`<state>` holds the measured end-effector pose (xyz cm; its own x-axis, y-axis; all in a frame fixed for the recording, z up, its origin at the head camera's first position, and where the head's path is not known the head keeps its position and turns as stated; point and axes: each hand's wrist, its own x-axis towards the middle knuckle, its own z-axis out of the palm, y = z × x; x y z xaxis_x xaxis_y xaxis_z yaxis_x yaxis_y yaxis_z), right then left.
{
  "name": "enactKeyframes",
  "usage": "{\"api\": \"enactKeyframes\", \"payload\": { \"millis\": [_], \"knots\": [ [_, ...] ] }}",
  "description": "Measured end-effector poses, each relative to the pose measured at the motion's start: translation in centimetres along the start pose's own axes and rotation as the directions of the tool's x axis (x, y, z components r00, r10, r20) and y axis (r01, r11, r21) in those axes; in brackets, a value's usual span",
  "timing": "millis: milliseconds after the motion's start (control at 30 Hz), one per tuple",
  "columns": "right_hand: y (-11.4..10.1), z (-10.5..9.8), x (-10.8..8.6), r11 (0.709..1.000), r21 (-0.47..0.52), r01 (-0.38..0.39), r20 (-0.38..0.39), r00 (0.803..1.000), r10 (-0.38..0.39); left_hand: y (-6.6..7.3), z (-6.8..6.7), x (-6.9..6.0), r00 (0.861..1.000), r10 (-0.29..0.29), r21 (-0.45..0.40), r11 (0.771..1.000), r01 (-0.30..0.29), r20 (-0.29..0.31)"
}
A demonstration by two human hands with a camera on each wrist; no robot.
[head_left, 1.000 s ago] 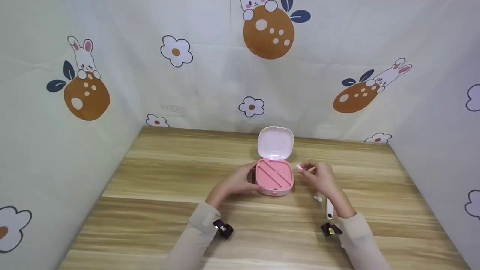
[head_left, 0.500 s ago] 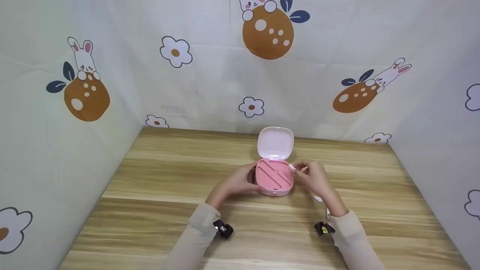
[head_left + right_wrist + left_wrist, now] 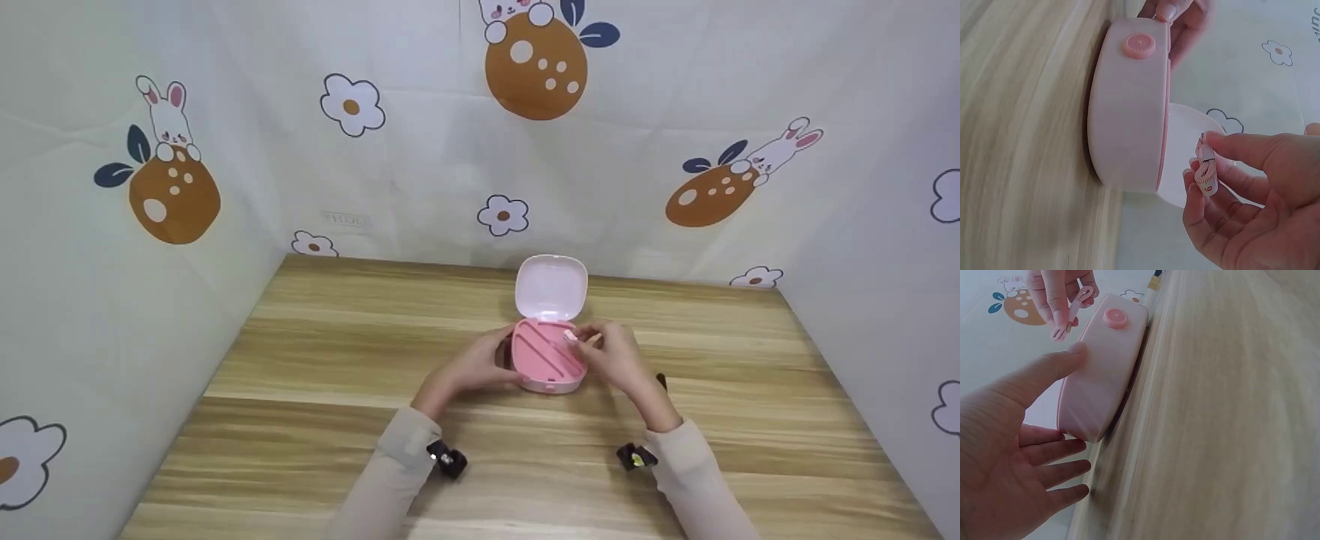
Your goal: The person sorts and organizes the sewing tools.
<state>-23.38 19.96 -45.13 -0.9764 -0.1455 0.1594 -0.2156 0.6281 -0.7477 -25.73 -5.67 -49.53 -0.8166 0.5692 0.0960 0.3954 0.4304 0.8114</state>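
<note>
One pink box point(image 3: 1126, 107) stood on the table point(image 3: 337, 465), its lid point(image 3: 551, 287) raised behind. The left hand point(image 3: 476, 361), fingers stretched out, touched the box's left side, thumb towards the front. The right hand point(image 3: 613, 356) pinched a small coiled measuring tape point(image 3: 1206, 171) above the tray's point(image 3: 534, 360) right part.

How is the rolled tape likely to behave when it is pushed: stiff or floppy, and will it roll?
The tape is probably floppy, as its thin layers bend tightly. It seems light: the right hand just pinches it. It may roll poorly, since it looks flattened.
</note>
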Motion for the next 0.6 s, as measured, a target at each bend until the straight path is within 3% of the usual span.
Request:
{"api": "enactKeyframes", "payload": {
  "millis": [600],
  "knots": [
    [-1.1, 2.1, 0.8, 0.999, 0.036, 0.027, 0.007, 1.000, -0.027, 0.1, -0.1, -0.1, 1.000, -0.002, -0.019, 1.000, 0.002, 0.009]
  ]
}}
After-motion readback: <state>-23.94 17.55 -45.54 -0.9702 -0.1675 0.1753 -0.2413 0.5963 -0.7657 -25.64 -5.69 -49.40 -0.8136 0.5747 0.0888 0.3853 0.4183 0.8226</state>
